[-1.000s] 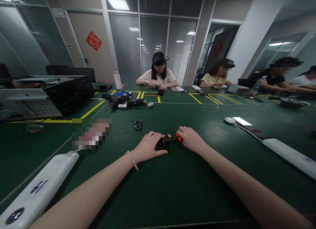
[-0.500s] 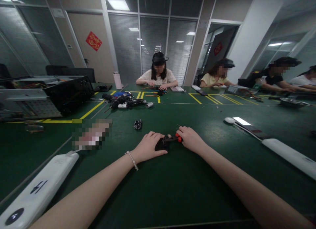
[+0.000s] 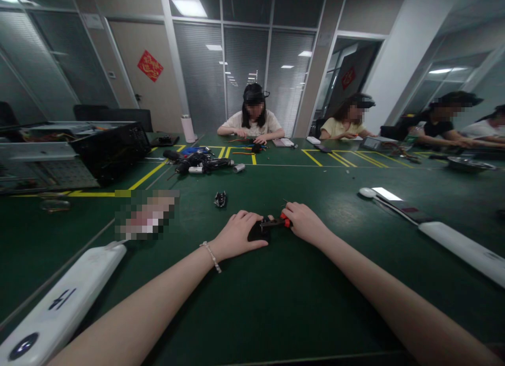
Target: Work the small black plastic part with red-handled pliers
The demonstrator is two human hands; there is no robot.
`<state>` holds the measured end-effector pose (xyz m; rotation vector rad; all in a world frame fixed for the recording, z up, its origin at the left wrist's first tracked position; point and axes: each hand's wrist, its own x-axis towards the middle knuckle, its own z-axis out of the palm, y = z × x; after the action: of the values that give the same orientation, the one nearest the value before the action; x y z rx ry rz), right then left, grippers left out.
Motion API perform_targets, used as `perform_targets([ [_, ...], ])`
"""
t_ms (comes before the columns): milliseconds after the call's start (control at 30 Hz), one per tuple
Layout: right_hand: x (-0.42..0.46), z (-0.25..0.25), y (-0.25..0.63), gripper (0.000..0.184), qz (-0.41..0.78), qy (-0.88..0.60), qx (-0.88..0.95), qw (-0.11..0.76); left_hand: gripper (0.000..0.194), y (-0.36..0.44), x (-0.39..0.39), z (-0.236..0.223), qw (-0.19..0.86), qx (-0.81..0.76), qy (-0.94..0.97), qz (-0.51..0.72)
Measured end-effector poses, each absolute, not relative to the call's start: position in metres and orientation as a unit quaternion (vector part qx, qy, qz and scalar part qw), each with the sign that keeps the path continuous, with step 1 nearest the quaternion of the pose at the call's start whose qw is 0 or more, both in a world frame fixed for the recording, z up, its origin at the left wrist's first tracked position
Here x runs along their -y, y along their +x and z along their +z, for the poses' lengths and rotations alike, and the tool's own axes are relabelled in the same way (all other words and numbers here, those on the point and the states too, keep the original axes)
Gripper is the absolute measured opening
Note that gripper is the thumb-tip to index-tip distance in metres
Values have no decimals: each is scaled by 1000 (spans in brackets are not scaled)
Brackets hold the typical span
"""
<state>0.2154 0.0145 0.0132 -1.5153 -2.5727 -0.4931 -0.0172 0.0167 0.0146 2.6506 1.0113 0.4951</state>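
Note:
My left hand [image 3: 239,233] is closed round a small black part [image 3: 258,233] on the green table, its thumb along the near side and its fingers along the far side. Much of that part is hidden by the hand. In my right hand [image 3: 305,222] are pliers with red handles [image 3: 284,220], gripped from the right. Their dark jaws [image 3: 270,224] point left and meet the black part; what exactly lies between them is too small to tell. Beyond my left hand lies another small black-and-silver piece [image 3: 220,199], apart from both hands.
Farther back is a heap of tools and cables [image 3: 201,160]. An open computer case [image 3: 74,155] stands at the left. White elongated devices lie at left [image 3: 67,303] and right [image 3: 461,250], beside a phone [image 3: 406,211]. Several people sit across the green table [image 3: 252,313].
The plier jaws and the black part have shifted very slightly. Both hands keep nearly the same place and hold.

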Motion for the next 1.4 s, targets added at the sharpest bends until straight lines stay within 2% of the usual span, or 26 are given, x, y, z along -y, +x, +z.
perform_targets([
  [1400, -15, 13, 214, 27, -159, -500, 848, 69, 56, -18, -16, 17, 139, -352, 911, 167],
])
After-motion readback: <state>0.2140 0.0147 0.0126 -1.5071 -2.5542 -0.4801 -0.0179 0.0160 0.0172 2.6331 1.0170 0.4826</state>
